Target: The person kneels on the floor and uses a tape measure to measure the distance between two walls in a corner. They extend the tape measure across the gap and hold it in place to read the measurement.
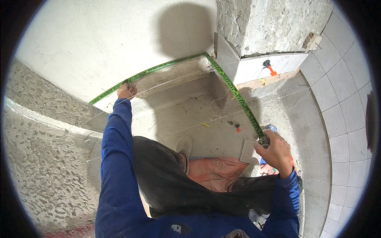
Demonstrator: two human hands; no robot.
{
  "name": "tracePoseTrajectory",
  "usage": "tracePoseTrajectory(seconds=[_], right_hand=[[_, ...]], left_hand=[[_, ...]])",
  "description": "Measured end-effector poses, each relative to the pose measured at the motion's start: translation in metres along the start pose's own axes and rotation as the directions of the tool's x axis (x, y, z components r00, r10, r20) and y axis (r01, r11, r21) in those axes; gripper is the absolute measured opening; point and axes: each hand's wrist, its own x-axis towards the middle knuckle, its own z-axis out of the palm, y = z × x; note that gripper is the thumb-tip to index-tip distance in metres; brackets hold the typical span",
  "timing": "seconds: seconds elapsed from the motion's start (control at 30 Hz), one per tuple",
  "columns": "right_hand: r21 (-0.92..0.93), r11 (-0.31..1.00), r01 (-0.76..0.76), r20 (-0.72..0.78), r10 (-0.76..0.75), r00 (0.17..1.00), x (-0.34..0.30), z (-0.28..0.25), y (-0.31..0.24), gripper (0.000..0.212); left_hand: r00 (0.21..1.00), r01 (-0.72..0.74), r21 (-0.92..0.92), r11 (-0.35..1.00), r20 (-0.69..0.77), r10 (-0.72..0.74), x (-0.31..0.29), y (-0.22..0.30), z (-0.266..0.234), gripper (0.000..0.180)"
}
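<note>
A green tape measure blade point(235, 92) is pulled out of its case point(263, 141), which my right hand point(279, 154) grips at the right. From there it rises to the wall corner, bends sharply and runs left along the top of a low ledge. My left hand point(126, 91) reaches up to the ledge, its fingers closed on the blade near the left end. Past those fingers, the blade's free end lies against the pale wall point(103, 43).
Thin strings point(198, 125) cross the space at a slant. White tiles point(254, 69) clad the pillar's base, with a black and orange fitting point(270, 68) on them. An orange-red sack point(214, 171) lies between my legs on the rough floor point(216, 139). Grey-white tiles point(335, 121) cover the right wall.
</note>
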Motion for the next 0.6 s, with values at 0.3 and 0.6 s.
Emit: tracePoseTrajectory(seconds=[0.3,0.6], right_hand=[[-0.005,1.000,0.010,-0.021,-0.011,1.000,0.000,0.003,0.002,0.050],[-0.012,1.000,-0.013,-0.029,0.013,0.999,0.000,0.001,0.003,0.050]], left_hand=[[0.994,-0.089,0.032,0.995,0.071,0.087,-0.020,0.004,-0.001,0.035],[0.992,-0.104,0.049,0.993,0.084,0.099,-0.021,0.004,-0.001,0.036]])
